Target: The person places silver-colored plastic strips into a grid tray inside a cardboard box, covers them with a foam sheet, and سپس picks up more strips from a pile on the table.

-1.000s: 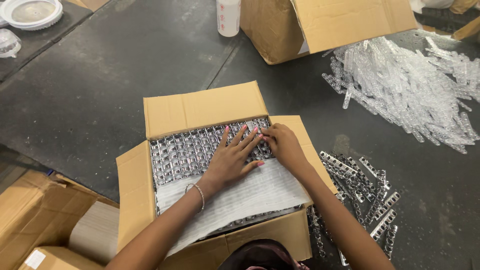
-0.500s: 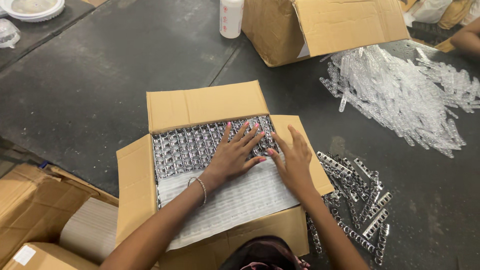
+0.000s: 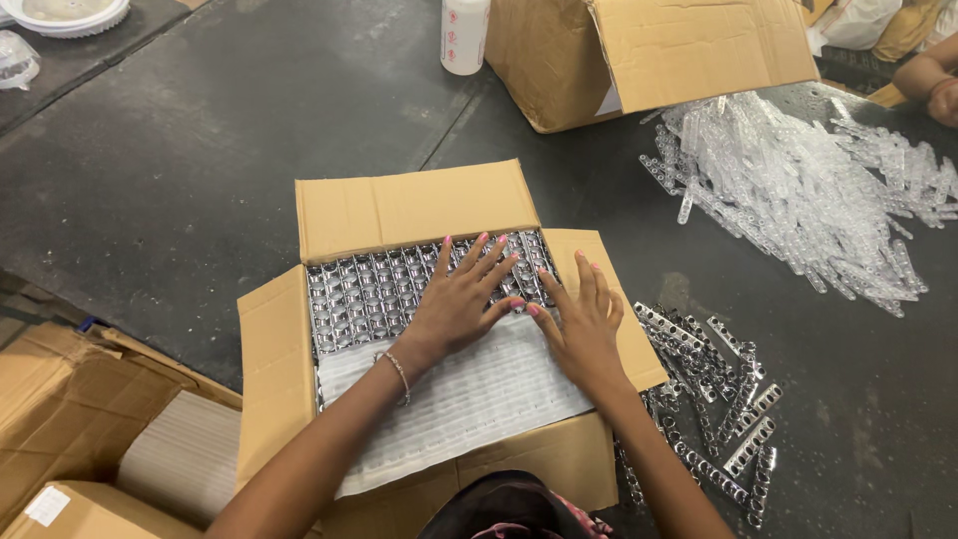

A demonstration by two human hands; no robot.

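Pressing left hand (image 3: 457,304) and right hand (image 3: 584,324) flat, fingers spread and gripping nothing, keeping white foam sheet (image 3: 464,399) level over shiny metal strips (image 3: 369,294) inside open cardboard box (image 3: 414,210).

Open box (image 3: 274,359) sits in the middle, packed strips (image 3: 369,289) inside under a sheet (image 3: 469,399), both hands flat on top. Loose strips (image 3: 718,399) lie right of it; a heap (image 3: 798,190) and second box (image 3: 639,55) sit behind
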